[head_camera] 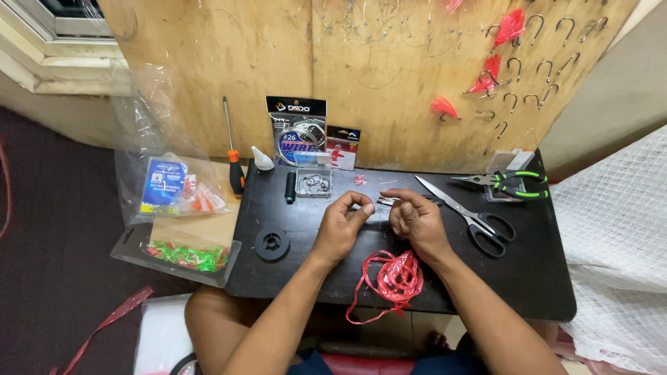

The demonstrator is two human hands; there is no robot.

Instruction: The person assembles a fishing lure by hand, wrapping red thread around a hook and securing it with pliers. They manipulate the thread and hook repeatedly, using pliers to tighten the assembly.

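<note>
- Far left: clear bag (167,184) with a blue card and orange bits; below it one tray of green and red pieces (189,255).
- One orange-handled screwdriver (235,167) leans on the plywood board (375,76); one black spool (272,244) lies flat on the black table (528,264).
- One small clear box of rings (314,183) just behind the hands.
- Left hand (340,226): fingers curled, thumb and forefinger pinched at the tip; what it grips is too small to tell, perhaps a fine line.
- Right hand (415,219): clenched on a small metal piece (386,201), held between the two hands above the table.
- Step, as judged: tying or threading at the metal piece. Next move likely calls for steady tension and a fine pinch.
- One red strip bundle (396,278) lies near the wrists, untouched.
- One pair of scissors (467,214), one pair of green pliers (511,183), both apart from the hands.
- Hooks on the board (535,28): roughly a dozen; four red tufts.
</note>
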